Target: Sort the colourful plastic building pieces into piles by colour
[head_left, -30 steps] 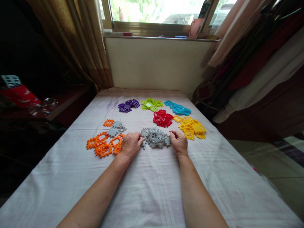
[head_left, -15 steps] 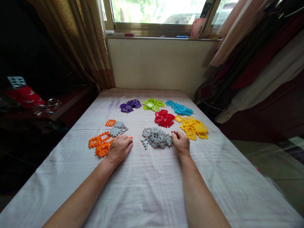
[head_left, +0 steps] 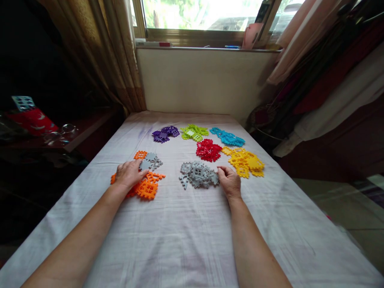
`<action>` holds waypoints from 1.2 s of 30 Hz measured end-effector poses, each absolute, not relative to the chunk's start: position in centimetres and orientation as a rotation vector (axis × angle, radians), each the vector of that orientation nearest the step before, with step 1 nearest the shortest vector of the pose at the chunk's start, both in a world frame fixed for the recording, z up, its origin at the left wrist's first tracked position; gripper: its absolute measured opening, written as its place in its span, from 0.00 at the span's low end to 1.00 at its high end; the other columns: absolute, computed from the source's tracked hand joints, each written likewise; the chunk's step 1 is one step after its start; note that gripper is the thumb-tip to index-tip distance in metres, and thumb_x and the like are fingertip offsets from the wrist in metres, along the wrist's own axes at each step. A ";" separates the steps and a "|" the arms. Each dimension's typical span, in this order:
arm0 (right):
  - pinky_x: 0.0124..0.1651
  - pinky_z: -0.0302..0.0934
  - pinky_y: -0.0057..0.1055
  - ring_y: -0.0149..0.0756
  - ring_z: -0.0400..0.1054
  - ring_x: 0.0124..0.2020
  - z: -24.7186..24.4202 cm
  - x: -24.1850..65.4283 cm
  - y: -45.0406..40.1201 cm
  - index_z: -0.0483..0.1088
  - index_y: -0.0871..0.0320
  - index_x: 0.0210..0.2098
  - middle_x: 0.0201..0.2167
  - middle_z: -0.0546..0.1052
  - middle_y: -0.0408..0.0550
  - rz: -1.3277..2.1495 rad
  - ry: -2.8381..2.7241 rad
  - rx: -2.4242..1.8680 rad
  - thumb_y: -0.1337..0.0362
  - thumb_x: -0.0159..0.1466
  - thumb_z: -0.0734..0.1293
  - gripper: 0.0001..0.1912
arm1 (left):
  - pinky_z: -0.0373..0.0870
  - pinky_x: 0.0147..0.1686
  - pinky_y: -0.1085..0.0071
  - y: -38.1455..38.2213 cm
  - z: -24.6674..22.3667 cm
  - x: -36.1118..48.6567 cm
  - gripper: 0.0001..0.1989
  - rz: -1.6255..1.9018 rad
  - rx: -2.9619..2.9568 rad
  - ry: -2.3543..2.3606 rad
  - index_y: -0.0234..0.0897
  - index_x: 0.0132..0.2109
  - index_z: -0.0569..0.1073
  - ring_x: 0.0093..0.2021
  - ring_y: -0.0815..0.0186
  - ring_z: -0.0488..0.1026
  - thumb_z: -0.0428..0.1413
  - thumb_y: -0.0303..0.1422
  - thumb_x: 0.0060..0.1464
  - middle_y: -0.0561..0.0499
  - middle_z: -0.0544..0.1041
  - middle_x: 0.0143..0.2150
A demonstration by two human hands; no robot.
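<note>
My left hand (head_left: 128, 174) reaches over the orange interlocking plastic pieces (head_left: 147, 189), thumb apart from the fingers. Its fingertips are close to a small group of grey pieces (head_left: 152, 160) and a single orange window-like piece (head_left: 140, 155); whether they touch is unclear. Part of the orange pile is hidden beneath that hand. My right hand (head_left: 229, 182) rests at the right side of the larger grey pile (head_left: 198, 173), with thumb and fingers pressed together. A grey piece lies against its fingers, but I cannot make out what is in the pinch.
Beyond the hands lie piles of purple (head_left: 164, 134), lime green (head_left: 194, 132), blue (head_left: 229, 138), red (head_left: 208, 150) and yellow (head_left: 248, 162) pieces. All sit on a white sheet (head_left: 177, 240). Glasses (head_left: 61, 135) lie on a dark side table; hanging clothes border the right.
My left hand has moved left and slightly away from me, uncovering orange pieces now spread toward the middle. My right hand stays by the grey pile.
</note>
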State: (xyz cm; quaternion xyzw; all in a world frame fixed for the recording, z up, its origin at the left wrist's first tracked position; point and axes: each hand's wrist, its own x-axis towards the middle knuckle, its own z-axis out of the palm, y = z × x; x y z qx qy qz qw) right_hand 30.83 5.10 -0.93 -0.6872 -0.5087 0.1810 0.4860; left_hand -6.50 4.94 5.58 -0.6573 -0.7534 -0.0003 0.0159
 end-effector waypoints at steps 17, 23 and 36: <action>0.37 0.64 0.34 0.41 0.73 0.30 -0.8 30.8 5.1 0.81 0.54 0.35 0.26 0.81 0.47 0.422 -1.260 -1.695 0.50 0.55 0.61 0.21 | 0.72 0.39 0.67 4.2 6.2 -1.5 0.22 -1.593 -2.212 -2.543 0.37 0.46 0.78 0.36 0.63 0.77 0.57 0.45 0.48 0.48 0.82 0.39; 0.37 0.65 0.33 0.40 0.75 0.31 -0.7 30.7 5.0 0.80 0.53 0.35 0.27 0.82 0.46 0.434 -1.261 -1.679 0.51 0.56 0.62 0.19 | 0.72 0.34 0.69 3.1 4.8 4.1 0.23 -1.706 -2.632 -2.567 0.36 0.45 0.80 0.35 0.64 0.77 0.61 0.46 0.45 0.46 0.83 0.41; 0.40 0.66 0.36 0.42 0.75 0.33 -0.5 30.8 5.1 0.80 0.54 0.36 0.28 0.82 0.47 0.471 -1.247 -1.702 0.51 0.56 0.62 0.20 | 0.73 0.43 0.68 4.0 3.2 5.7 0.12 -1.244 -2.603 -2.355 0.41 0.42 0.80 0.36 0.65 0.76 0.55 0.34 0.52 0.50 0.81 0.40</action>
